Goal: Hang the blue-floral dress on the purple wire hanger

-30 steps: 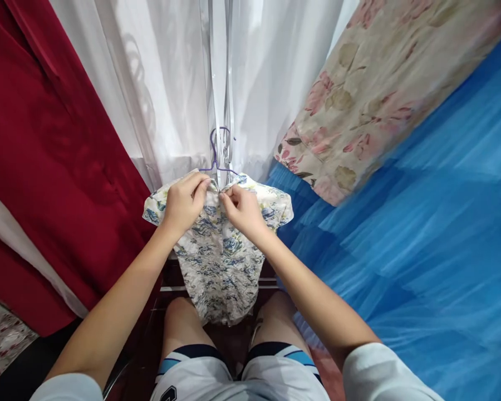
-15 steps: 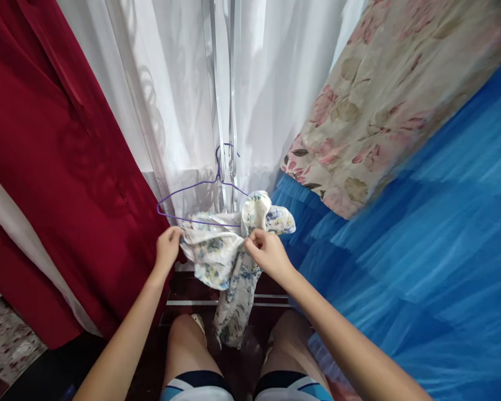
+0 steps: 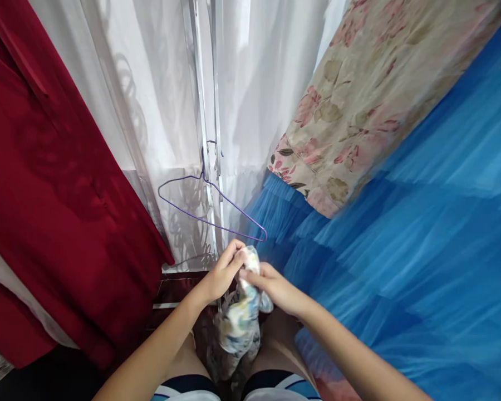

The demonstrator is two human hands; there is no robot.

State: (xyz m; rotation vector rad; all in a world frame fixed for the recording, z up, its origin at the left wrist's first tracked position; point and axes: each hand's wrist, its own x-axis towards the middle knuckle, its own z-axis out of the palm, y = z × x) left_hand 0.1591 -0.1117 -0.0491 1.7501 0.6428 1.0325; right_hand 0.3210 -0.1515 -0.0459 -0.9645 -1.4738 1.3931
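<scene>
A white garment with a blue and yellow floral print (image 3: 239, 323) hangs bunched between my hands, above my knees; motion blurs its lower part. My left hand (image 3: 225, 271) pinches its upper end. Just to the right, my right hand (image 3: 274, 285) grips the cloth a little lower, thumb pressed on it. Beyond both hands, a bare purple wire hanger (image 3: 186, 213) hangs by its hook from a pale metal bar (image 3: 205, 106), tilted down to the right. It is apart from the garment.
Dark red cloth (image 3: 67, 184) drapes on the left. White curtains (image 3: 158, 89) hang behind the bars. To the right are a beige floral cloth (image 3: 338, 128) and a layered blue tulle skirt (image 3: 417, 267).
The floral garment has come off the hanger and down toward my lap. My left hand has moved right to join my right hand. The hanger now hangs bare and tilted.
</scene>
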